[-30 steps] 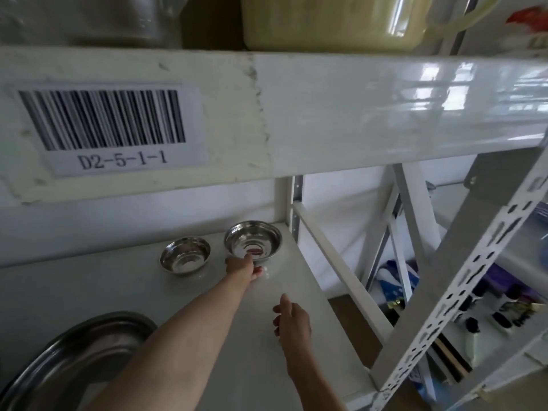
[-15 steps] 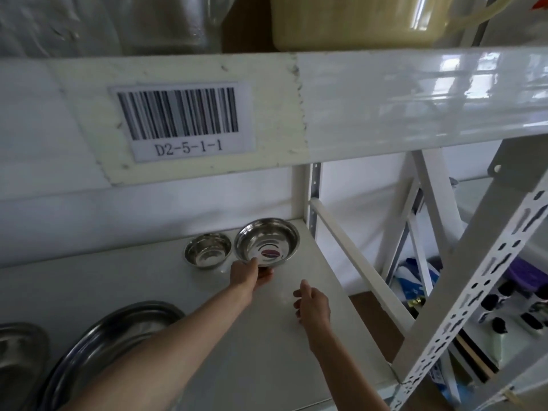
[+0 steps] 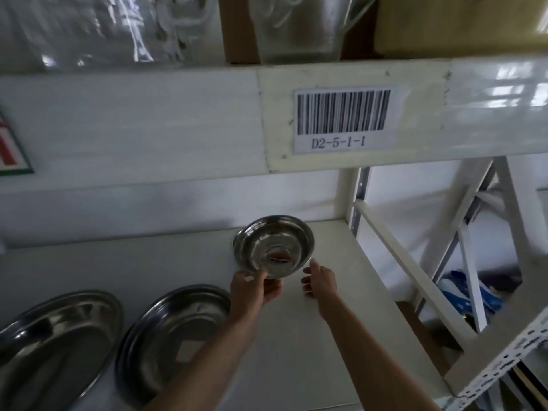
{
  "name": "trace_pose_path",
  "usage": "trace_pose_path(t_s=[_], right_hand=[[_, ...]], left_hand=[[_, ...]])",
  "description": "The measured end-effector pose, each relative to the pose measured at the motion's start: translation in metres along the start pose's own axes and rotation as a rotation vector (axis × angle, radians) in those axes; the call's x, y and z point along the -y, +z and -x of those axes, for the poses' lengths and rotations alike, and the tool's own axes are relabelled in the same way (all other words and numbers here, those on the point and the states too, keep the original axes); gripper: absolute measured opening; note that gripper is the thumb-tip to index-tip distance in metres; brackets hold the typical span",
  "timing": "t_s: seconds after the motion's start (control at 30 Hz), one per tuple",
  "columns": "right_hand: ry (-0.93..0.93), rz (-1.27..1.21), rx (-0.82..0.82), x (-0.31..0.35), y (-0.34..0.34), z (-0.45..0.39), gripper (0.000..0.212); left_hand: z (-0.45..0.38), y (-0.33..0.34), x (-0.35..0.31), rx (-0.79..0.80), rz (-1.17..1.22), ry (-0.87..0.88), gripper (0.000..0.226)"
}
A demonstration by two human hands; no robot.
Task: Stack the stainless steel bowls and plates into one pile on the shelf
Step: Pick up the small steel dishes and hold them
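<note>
On the white shelf board (image 3: 296,351) you have two oval stainless steel plates side by side at the front left: one (image 3: 50,336) at the far left, the other (image 3: 175,330) to its right. Your left hand (image 3: 252,289) holds the round stainless steel bowl (image 3: 274,246) behind the right plate; your right hand (image 3: 321,281) is just right of it

Tilted steel bowl (image 3: 274,247) lifted beside two plates (image 3: 175,336).

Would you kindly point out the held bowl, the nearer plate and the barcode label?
held bowl (image 3: 274,246): head view, inner wall.
nearer plate (image 3: 178,324): head view, its flat centre.
barcode label (image 3: 342,112): head view, the bars.
</note>
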State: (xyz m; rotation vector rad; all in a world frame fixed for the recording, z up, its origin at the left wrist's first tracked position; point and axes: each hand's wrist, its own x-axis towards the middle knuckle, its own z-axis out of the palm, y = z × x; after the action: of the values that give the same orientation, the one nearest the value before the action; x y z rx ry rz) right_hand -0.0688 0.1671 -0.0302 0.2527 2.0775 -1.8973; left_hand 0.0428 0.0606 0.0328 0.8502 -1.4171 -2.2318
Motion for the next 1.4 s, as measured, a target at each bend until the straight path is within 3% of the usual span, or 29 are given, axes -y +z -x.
trace_pose_path(t_s=[0.23,0.5,0.63,0.9,1.1,1.27,1.4], right_hand=[[0.017,-0.023,0.084,0.006,0.044,-0.013,0.044],[0.031,0.051,0.018,0.009,0.059,-0.034,0.046],[0.029,0.118,0.034,0.008,0.070,-0.045,0.046],[0.078,0.061,0.225,0.009,0.106,-0.050,0.052],[0.077,0.013,0.202,0.009,0.122,-0.058,0.048],[0.081,-0.006,0.157,0.007,0.128,-0.060,0.024],[0.075,0.036,0.106,-0.005,0.127,-0.078,0.035]], left_hand=[[0.009,-0.043,-0.018,-0.100,0.021,0.020,0.032],[0.025,-0.091,-0.051,-0.146,0.089,0.101,0.011],[0.033,-0.106,-0.062,-0.188,0.088,0.149,0.026],[0.030,-0.124,-0.067,-0.266,0.153,0.120,0.045],[0.032,-0.124,-0.071,-0.268,0.158,0.125,0.041],[0.033,-0.122,-0.071,-0.257,0.152,0.126,0.037],[0.035,-0.121,-0.069,-0.232,0.159,0.131,0.036]])
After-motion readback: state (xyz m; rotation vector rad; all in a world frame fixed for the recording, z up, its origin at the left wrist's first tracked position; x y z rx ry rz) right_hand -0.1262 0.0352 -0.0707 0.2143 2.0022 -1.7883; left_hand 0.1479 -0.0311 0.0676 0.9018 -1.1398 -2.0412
